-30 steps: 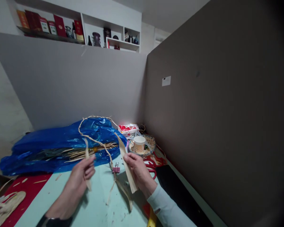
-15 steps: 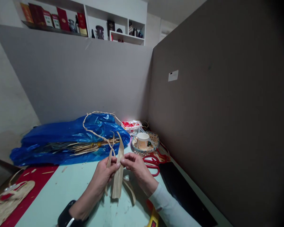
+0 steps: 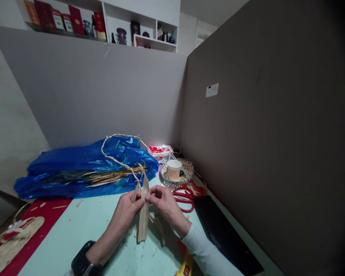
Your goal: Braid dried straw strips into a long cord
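Observation:
Both hands meet over the pale green table top (image 3: 83, 234), pinching flat tan straw strips (image 3: 143, 214) that hang down between them. My left hand (image 3: 126, 212) is closed on the left side of the strips. My right hand (image 3: 163, 201) pinches them from the right, fingers curled. A thin twisted straw cord (image 3: 115, 151) loops up from the strips over a blue plastic bag (image 3: 83, 168) behind.
The blue bag holds a bundle of straw (image 3: 109, 178). A paper cup (image 3: 174, 169) stands in a small woven tray (image 3: 186, 172); red scissors (image 3: 185, 197) lie before it. A woven sandal (image 3: 11, 245) rests on a red mat at left. Grey partitions wall the back and right.
My hands, apart a second ago with one strip each, have come together and now hold the strips side by side. The view has shifted slightly to the left.

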Demonstrator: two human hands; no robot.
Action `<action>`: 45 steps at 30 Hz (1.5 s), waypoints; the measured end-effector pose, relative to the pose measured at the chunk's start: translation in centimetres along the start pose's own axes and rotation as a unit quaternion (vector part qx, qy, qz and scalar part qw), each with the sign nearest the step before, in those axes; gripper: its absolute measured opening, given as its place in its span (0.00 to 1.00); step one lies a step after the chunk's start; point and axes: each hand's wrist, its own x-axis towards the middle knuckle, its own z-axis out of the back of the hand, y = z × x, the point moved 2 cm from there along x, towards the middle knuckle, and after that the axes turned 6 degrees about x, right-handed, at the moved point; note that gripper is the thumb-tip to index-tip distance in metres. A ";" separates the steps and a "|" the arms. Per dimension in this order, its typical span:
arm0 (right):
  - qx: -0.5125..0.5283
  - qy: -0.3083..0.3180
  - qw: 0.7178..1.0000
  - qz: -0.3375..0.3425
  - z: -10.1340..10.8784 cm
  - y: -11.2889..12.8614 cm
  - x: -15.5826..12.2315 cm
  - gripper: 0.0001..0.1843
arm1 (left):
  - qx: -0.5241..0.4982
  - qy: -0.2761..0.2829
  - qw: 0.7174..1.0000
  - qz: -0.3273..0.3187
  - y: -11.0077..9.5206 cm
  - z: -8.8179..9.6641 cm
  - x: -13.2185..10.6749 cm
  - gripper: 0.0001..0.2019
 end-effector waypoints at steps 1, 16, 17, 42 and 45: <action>0.015 0.008 1.000 -0.016 0.0 0.1 -0.1 0.11 | -0.008 0.001 1.000 0.000 0.0 -0.1 0.0 0.09; 0.247 0.078 0.953 -0.156 0.3 0.9 -0.4 0.10 | -0.192 0.069 0.976 0.073 0.7 0.8 0.8 0.14; 0.256 0.083 0.950 -0.156 0.4 1.1 -0.4 0.10 | -0.200 0.062 0.975 0.072 0.8 1.1 1.0 0.14; 0.087 0.102 0.991 0.020 -1.1 2.4 -1.1 0.12 | -0.116 0.096 0.988 0.041 -0.3 -2.4 -1.6 0.21; 0.094 0.110 0.989 -0.004 -1.2 2.5 -1.4 0.12 | -0.115 0.137 0.983 0.050 -0.1 -2.7 -1.9 0.23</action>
